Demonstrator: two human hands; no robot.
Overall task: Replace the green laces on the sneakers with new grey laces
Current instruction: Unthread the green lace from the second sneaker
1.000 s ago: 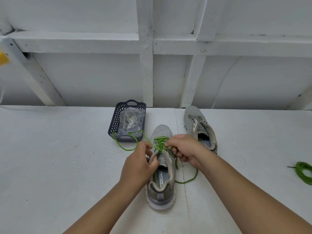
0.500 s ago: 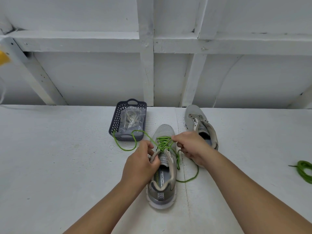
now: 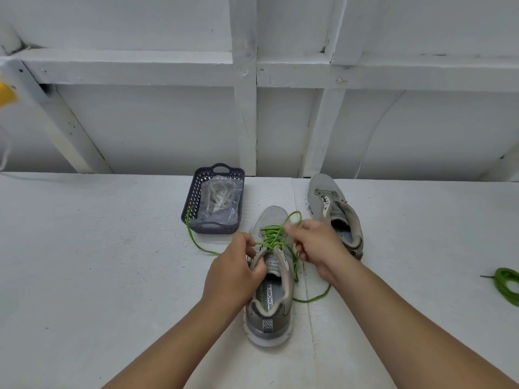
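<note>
A grey sneaker (image 3: 269,307) stands in the middle of the white table with its heel toward me, still threaded with a green lace (image 3: 270,237). My left hand (image 3: 234,272) grips the sneaker's left eyelet flap and tongue edge. My right hand (image 3: 316,248) pinches a loop of the green lace and holds it up beside the right eyelets. Loose lace ends trail left toward the basket and right across the table. A second grey sneaker (image 3: 335,213) without laces lies behind my right hand.
A dark plastic basket (image 3: 196,204) at the back holds a clear bag of grey laces (image 3: 220,200). A bundled green lace (image 3: 507,284) lies at the right edge. A white wall with beams closes the table's far side.
My right hand has pulled a loop of green lace up and out to the right of the eyelets. The left trailing end has slid toward the sneaker. My left hand has stayed on the flap.
</note>
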